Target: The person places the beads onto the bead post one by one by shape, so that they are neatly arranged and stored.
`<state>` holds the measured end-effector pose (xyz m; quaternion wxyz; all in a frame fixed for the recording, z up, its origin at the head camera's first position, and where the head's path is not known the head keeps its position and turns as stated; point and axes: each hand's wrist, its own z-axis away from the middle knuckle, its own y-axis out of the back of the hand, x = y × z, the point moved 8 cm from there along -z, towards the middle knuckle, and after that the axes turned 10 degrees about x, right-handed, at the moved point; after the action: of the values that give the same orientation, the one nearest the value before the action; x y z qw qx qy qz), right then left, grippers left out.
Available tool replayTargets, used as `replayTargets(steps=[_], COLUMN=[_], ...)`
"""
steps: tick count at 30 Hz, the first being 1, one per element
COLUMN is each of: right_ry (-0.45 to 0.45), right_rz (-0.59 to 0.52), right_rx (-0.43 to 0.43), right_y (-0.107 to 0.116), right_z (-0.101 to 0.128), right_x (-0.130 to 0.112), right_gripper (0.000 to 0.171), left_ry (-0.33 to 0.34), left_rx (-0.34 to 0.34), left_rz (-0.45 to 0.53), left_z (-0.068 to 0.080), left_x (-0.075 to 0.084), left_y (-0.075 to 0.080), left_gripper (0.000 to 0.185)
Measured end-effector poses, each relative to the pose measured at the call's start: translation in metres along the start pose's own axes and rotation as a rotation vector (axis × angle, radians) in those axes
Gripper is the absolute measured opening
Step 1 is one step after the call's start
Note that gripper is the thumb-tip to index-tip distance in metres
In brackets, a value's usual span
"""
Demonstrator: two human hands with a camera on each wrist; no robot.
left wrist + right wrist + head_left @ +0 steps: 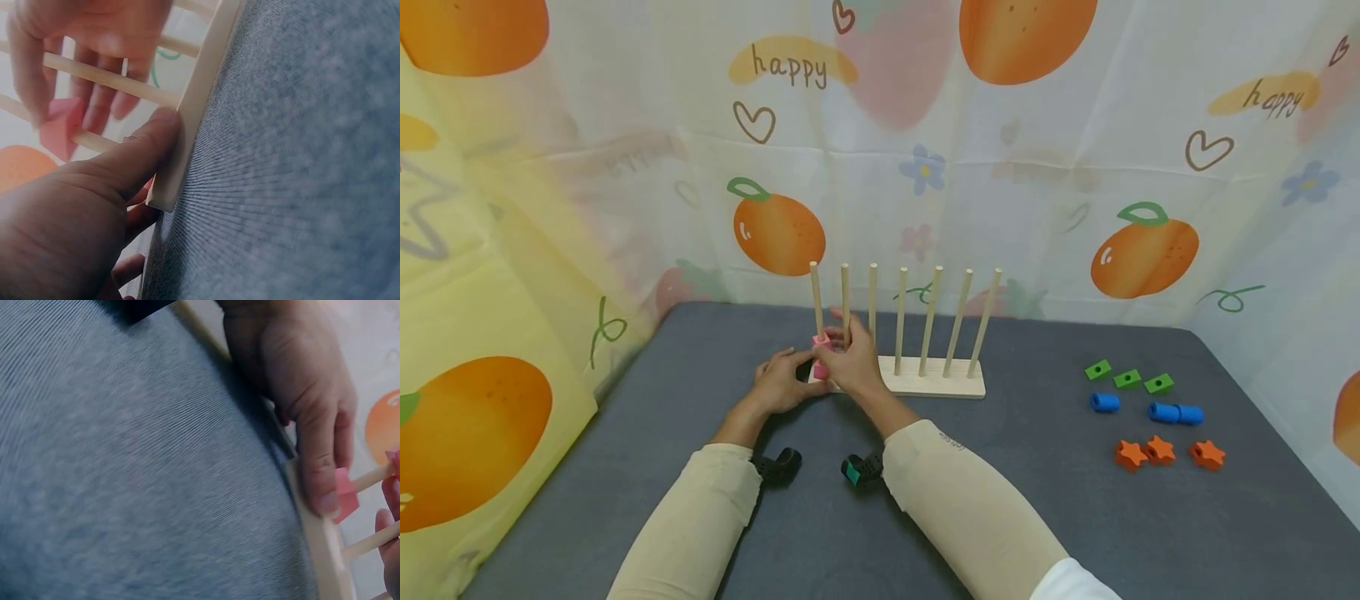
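A wooden peg stand [936, 382] carries a row of several upright pegs. My left hand [784, 383] holds its left end, with the thumb along the base and fingers behind. My right hand [856, 360] pinches a pink block [60, 130] between thumb and fingers. That block is threaded on the leftmost peg [816, 298], above the base. Lower on the same peg, a second pink block [347, 497] sits at the base beside my left thumb. In the left wrist view, my left hand mostly hides this lower block.
On the right of the grey table [1037, 517] lie several loose pieces: green blocks [1127, 379], blue cylinders [1105, 403] and orange stars [1161, 451]. A printed cloth [1037, 208] hangs right behind the stand. The other pegs stand close to my right hand.
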<state>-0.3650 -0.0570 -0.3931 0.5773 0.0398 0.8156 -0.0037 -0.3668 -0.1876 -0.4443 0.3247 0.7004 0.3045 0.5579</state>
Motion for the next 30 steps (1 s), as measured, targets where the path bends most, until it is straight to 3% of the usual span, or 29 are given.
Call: replayTargets(steps=[9,14,22,26,30], right_ry=[-0.093,-0.132,-0.063,-0.032,-0.018], right_rz=[0.022,0.136,0.431,0.438,0.371], right_rx=[-0.022,-0.024,-0.125,-0.198,-0.247], right_y=[0.000,0.005,0.020,0.029,0.044], right_z=[0.008,0.011,0.011,0.013,0.015], right_x=[0.013,0.012,-0.027,-0.049,-0.070], right_gripper=[0.053,0.052,0.040,0.053,0.060], left_ry=[0.004,0.014,0.019,0.020,0.010], left_rx=[0.005,-0.005,-0.007,-0.003,0.001], left_rz=[0.003,0.007,0.010,0.000,-0.004], left_z=[-0.001,0.000,0.000,0.001,0.001], left_x=[0.001,0.000,0.000,0.001,0.002], left_y=[0.002,0.000,0.001,0.002,0.002], left_gripper=[0.075,0.077,0.075,0.076,0.077])
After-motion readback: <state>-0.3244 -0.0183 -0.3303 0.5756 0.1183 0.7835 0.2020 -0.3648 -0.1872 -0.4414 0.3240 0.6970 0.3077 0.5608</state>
